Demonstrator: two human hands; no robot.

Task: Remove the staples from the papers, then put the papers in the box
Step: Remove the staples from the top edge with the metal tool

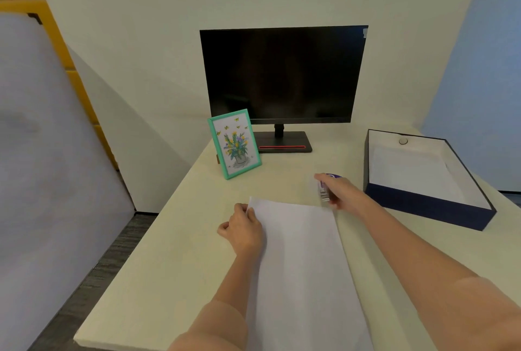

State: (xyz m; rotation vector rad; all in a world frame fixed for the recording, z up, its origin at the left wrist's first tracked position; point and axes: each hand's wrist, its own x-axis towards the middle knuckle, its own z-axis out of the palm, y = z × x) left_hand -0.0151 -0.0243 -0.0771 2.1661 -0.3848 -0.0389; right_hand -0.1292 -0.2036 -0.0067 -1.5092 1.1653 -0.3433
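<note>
White papers [301, 260] lie flat on the cream desk in front of me. My left hand [244, 231] rests on their far left corner, fingers pinching the paper's edge. Just past the papers' far right corner, my right hand [339, 191] is closed around a purple and metal staple remover [324, 190], its metal jaws pointing down toward the desk. The open dark blue box [428, 204] with a white lining sits to the right, and a white sheet lies inside it.
A dark monitor [283, 74] on a stand is at the back of the desk [174, 252]. A green-framed flower picture [235, 143] leans in front of it on the left. The desk's left edge drops to a grey floor.
</note>
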